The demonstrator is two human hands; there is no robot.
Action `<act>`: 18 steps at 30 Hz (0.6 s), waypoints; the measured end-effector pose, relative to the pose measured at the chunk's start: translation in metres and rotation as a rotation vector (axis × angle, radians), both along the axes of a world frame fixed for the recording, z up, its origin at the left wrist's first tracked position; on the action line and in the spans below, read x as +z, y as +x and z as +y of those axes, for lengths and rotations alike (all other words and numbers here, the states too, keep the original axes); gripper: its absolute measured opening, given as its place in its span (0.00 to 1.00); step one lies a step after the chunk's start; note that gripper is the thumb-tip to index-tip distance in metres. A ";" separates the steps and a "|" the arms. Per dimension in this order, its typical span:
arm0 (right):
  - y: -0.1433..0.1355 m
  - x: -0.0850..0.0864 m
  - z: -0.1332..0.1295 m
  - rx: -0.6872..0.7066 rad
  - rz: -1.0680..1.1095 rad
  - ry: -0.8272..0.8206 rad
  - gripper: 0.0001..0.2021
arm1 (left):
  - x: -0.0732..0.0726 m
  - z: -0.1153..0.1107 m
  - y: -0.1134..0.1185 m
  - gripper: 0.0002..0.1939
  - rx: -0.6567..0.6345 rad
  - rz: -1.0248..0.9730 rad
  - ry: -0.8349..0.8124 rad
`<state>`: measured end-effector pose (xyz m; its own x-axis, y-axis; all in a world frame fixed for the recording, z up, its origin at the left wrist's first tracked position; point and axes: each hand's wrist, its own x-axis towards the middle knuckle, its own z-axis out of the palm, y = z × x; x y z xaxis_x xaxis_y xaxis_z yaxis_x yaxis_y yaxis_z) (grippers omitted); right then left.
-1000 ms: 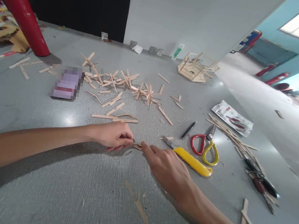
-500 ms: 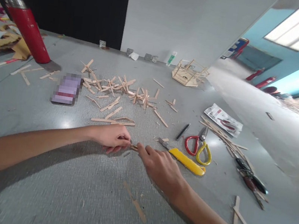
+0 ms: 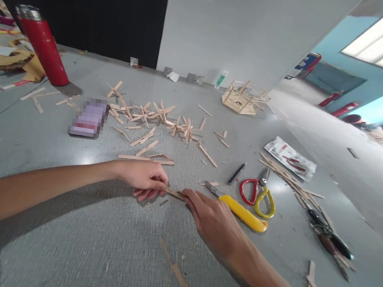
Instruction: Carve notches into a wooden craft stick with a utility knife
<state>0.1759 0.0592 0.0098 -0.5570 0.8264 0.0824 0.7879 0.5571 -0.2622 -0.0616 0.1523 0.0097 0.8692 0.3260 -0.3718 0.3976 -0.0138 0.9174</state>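
Observation:
Between my two hands a thin wooden stick [image 3: 175, 193] lies level, just above or on the grey table [image 3: 87, 253]. Its left end is pinched in the closed fingers of my left hand [image 3: 145, 178]. My right hand [image 3: 214, 215] closes its fingers on the right end, which they partly hide. A small dark sliver lies just below the stick. Right of my right hand is a yellow-handled cutter [image 3: 244, 213], and behind my left hand lie more flat wooden sticks [image 3: 145, 159].
Farther back are a stick pile [image 3: 159, 114], a phone [image 3: 89, 118], a red bottle [image 3: 44, 47] and a wooden frame model [image 3: 244, 98]. On the right lie a pen [image 3: 236, 173], red-and-yellow scissors [image 3: 261, 193], a white packet [image 3: 291, 158] and dark-handled tools [image 3: 329, 236].
My right hand has moved a little right, away from my left, so more of the stick shows between them. The whole view has shifted slightly.

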 end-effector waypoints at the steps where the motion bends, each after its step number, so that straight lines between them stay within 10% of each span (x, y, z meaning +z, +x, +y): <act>1: 0.003 0.001 0.000 0.002 0.028 0.025 0.16 | 0.000 0.000 0.000 0.13 0.003 -0.001 -0.003; 18: 0.033 -0.015 -0.007 0.066 0.186 -0.175 0.29 | 0.009 -0.003 0.003 0.12 0.015 0.073 0.028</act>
<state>0.2086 0.0526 -0.0051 -0.5987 0.7996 0.0473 0.6806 0.5390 -0.4963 -0.0589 0.1489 0.0185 0.8350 0.3503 -0.4243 0.4635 -0.0321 0.8855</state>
